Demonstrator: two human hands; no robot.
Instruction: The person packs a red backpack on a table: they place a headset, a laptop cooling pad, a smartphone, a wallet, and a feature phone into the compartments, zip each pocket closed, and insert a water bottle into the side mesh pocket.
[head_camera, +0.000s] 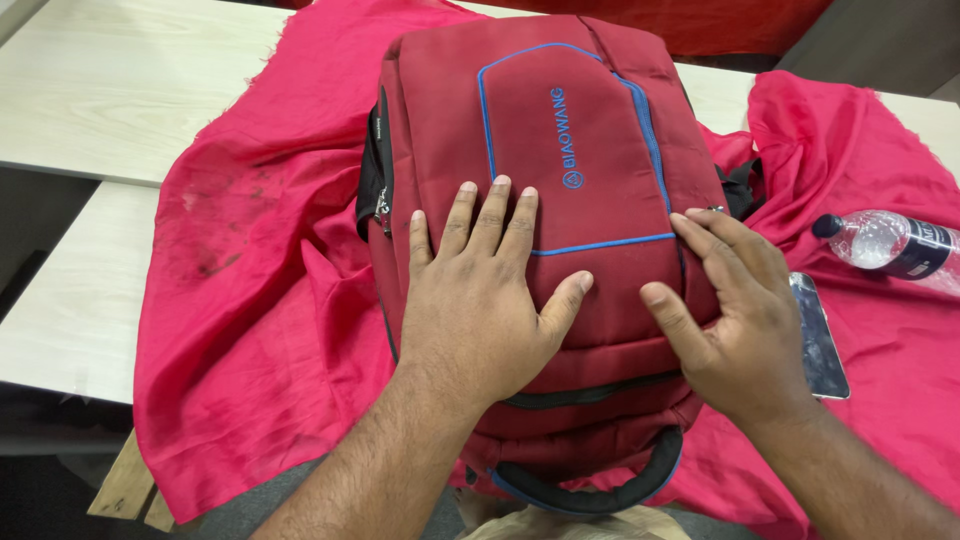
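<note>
Backpack: dark red with blue piping, lying flat on a red cloth spread over pale tables — front panel up.
Long axis: runs away from the person; carry handle at the near end, top of the picture is the far end.
Left hand: palm down on the front panel, fingers spread flat and pointing away, gripping nothing.
Right hand: at the bag's right edge, fingers loosely curled, fingertips touching the side seam by the zip (whether they pinch a puller, I cannot tell).
Nearer hand: right — the zip line lies directly under its fingertips.
Beside it: phone, plastic bottle, both to the right.
</note>
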